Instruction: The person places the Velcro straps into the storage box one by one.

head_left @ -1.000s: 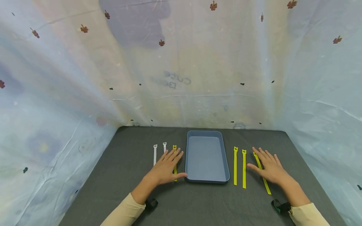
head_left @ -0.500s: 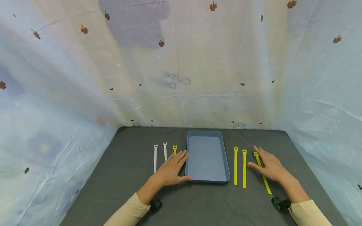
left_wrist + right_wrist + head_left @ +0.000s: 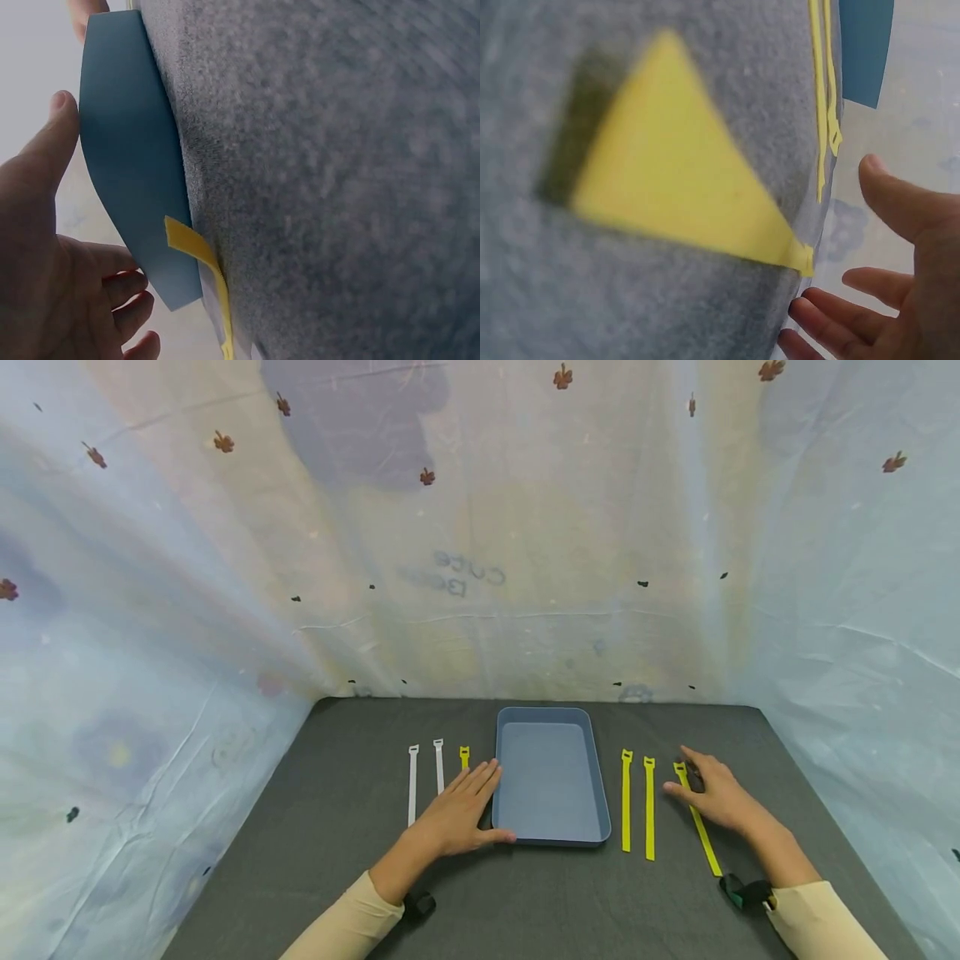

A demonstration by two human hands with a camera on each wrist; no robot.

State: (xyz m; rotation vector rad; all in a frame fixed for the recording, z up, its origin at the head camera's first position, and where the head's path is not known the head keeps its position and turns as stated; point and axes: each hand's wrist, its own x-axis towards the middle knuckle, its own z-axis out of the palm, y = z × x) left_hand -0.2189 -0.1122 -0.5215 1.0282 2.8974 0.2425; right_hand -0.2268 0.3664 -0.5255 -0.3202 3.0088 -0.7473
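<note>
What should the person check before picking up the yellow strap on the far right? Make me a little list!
1. Right hand at the far-right strap: ok, fingers lie over its far end.
2. Strap gripped: not ok, fingers look relaxed.
3. Tray empty: ok.
4. Left hand steadying the tray: ok, thumb at its near edge.
5. Neighbour straps apart from it: ok.
</note>
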